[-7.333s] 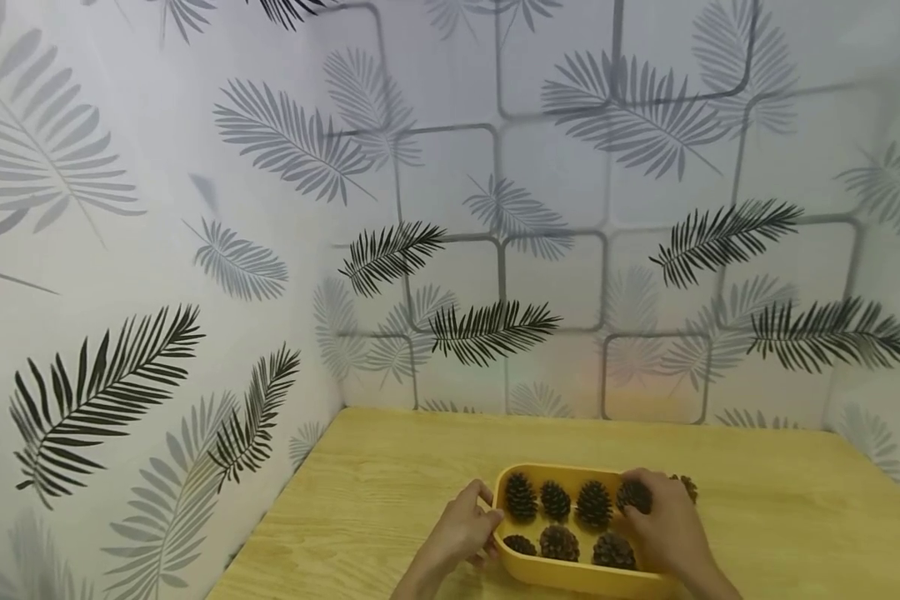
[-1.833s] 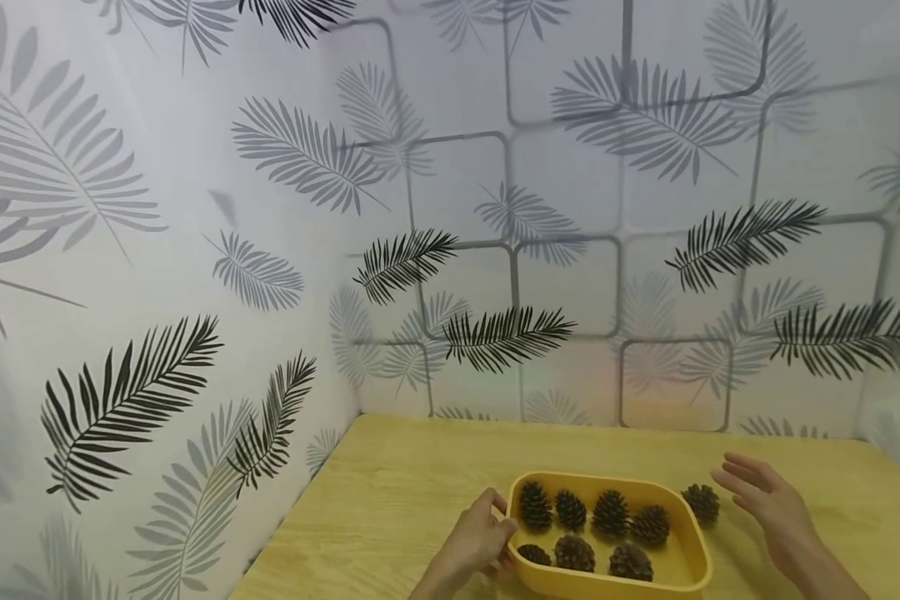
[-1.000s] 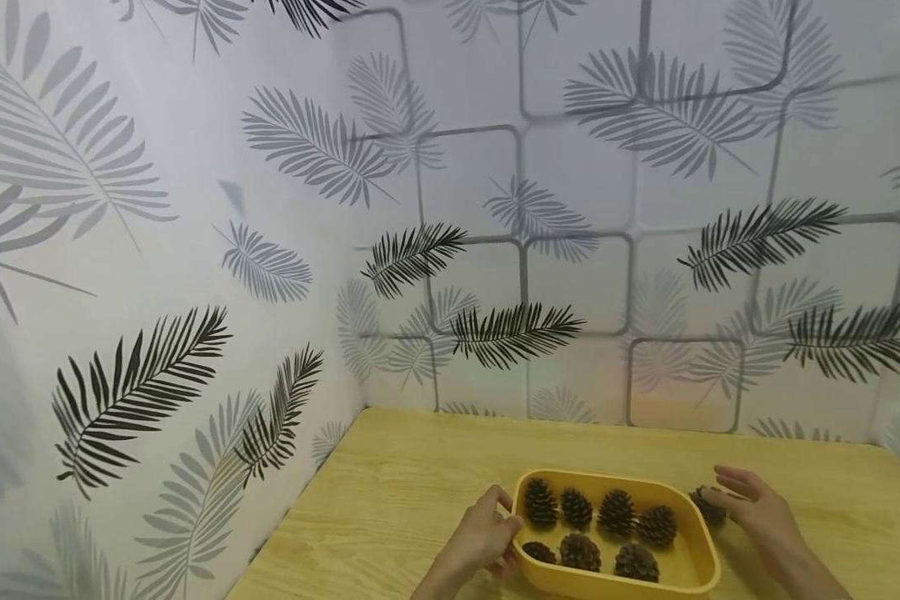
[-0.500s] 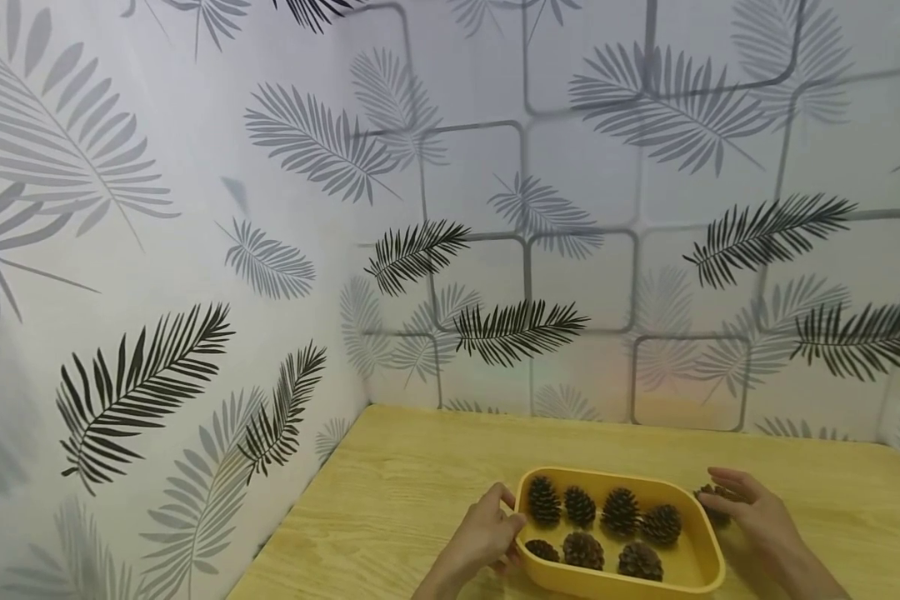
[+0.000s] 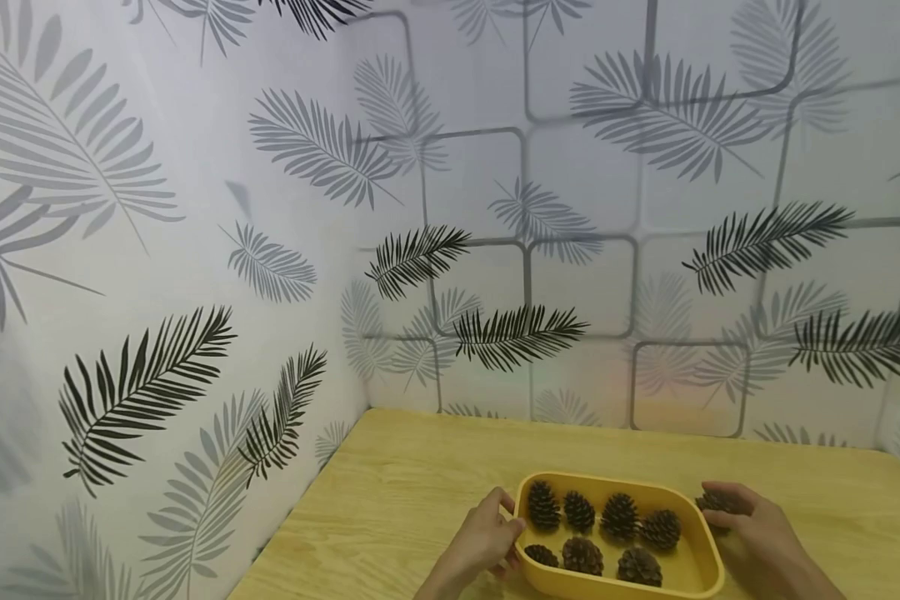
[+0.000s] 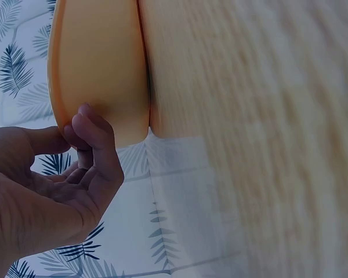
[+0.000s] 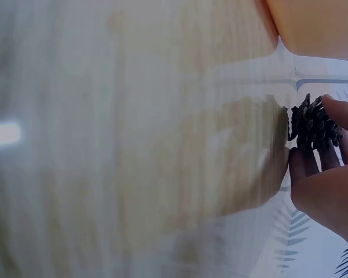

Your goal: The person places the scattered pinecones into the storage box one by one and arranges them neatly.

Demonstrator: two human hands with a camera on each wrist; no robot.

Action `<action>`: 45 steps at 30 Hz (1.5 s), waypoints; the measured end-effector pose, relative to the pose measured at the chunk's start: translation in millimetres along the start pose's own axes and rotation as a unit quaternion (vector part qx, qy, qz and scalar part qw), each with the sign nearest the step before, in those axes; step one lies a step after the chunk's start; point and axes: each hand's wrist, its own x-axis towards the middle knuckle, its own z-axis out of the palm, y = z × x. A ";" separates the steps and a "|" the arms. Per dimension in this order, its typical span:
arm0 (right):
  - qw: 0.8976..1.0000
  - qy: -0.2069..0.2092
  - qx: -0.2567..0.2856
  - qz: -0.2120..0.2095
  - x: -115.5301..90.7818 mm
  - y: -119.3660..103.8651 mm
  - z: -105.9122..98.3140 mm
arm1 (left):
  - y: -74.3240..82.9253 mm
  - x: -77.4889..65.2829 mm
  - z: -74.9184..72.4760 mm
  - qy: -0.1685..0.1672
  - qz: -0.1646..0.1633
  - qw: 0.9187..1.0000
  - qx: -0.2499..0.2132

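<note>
My left hand (image 5: pixel 482 537) grips the left end of a yellow tray (image 5: pixel 688 568), thumb at the rim; the left wrist view shows fingertips on the outer wall of the tray (image 6: pixel 101 58). Two rows of brown pine cones, among them one pine cone (image 5: pixel 618 516) at the back, lie inside. Just right of the tray, my right hand (image 5: pixel 767 532) holds another pine cone (image 5: pixel 712 501) between thumb and fingers. In the right wrist view that pine cone (image 7: pixel 314 123) sits very close to the tabletop; whether it touches I cannot tell.
The tray stands on a yellow wood-grain table (image 5: pixel 420 467). Behind the table and along its left side rise pale walls (image 5: pixel 570 375) with a leaf pattern. The right part of the tray floor shows bare.
My right hand earlier had a pine cone at the tray's back right, where one now lies. It then moved right, and its fingers closed round the outside pine cone. My left hand stayed on the tray.
</note>
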 end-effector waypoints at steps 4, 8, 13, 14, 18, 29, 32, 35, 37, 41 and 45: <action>1.000 0.001 -0.016 -0.003 -1.6 -0.4 -2.3 | -1.4 0.6 0.2 -0.001 0.001 1.000 0.001; 1.000 -0.001 -0.027 -0.001 -3.2 -1.0 -4.3 | -1.7 0.5 0.4 -0.001 0.000 1.000 0.001; 1.000 -0.007 -0.025 -0.001 -8.6 -1.1 -4.3 | -0.8 -0.1 1.3 0.002 -0.003 1.000 0.010; 1.000 -0.007 -0.021 0.001 -9.8 -1.2 -4.2 | -0.4 -0.1 1.5 0.002 -0.005 1.000 0.012; 1.000 -0.002 0.007 0.009 -13.5 -2.2 -4.4 | -0.4 1.0 2.0 0.004 -0.009 1.000 0.016; 0.996 -0.024 0.074 0.043 -20.3 -6.3 -12.0 | -5.5 3.1 1.8 0.002 -0.006 1.000 0.010; 0.994 -0.026 0.092 0.045 -21.3 -8.1 -13.8 | -5.9 3.5 2.2 0.005 -0.005 1.000 0.013; 0.993 -0.030 0.104 0.047 -23.3 -11.0 -14.9 | -5.9 4.1 2.1 0.006 -0.007 1.000 0.012; 0.992 -0.033 0.114 0.046 -25.2 -13.4 -15.5 | -5.5 4.4 2.0 0.005 -0.008 1.000 0.012; 0.989 -0.037 0.140 0.039 -28.6 -18.3 -16.5 | -4.3 4.1 2.1 0.004 -0.008 1.000 0.010; 0.986 -0.039 0.157 0.027 -31.4 -23.3 -16.8 | -4.3 4.7 2.1 0.006 -0.009 1.000 0.009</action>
